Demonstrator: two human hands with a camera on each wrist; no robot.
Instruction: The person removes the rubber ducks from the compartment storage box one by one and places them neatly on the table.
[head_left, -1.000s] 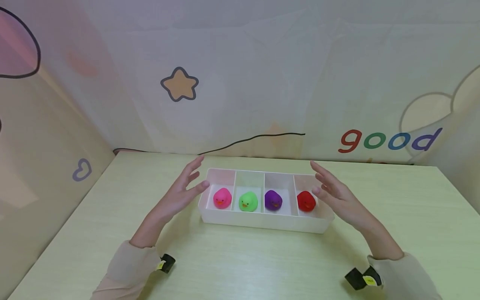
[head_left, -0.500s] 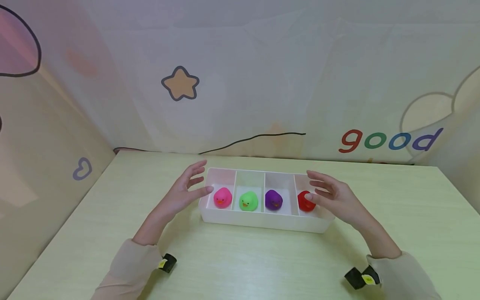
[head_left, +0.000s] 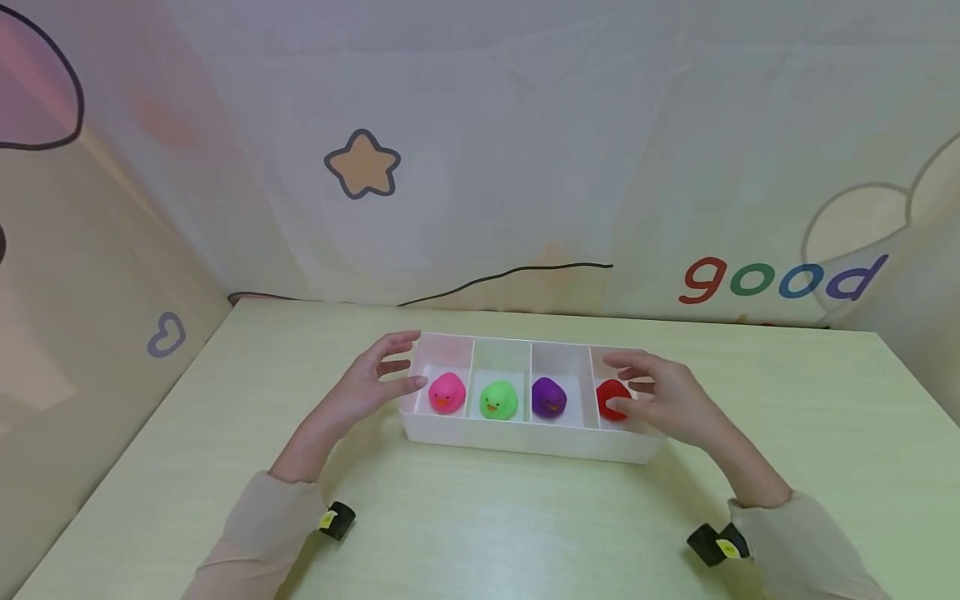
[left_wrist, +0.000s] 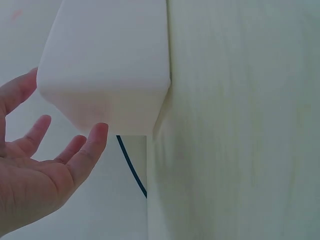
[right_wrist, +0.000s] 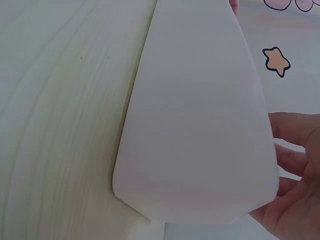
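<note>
A long white box (head_left: pixel 525 440) with several compartments stands on the table, one toy duck in each. From left to right sit a pink duck (head_left: pixel 447 393), a green duck (head_left: pixel 498 401), a purple duck (head_left: pixel 549 398) and a red duck (head_left: pixel 609 390). My left hand (head_left: pixel 370 379) is at the box's left end, thumb at the rim and fingers spread loosely. At the right end, my right hand (head_left: pixel 671 402) reaches over the rim, its thumb overlapping the red duck in the head view. In the right wrist view the box (right_wrist: pixel 195 115) hides some fingertips.
The pale wooden table (head_left: pixel 510 525) runs back to a printed cloth wall (head_left: pixel 480 167) with a star and the word "good". Another cloth panel (head_left: pixel 90 350) rises along the left side. Black devices, one (head_left: pixel 337 521) at the left sleeve, sit at both wrists.
Both hands have come down and inward to the ends of the box. The right thumb now overlaps the red duck. Box and ducks stay in place.
</note>
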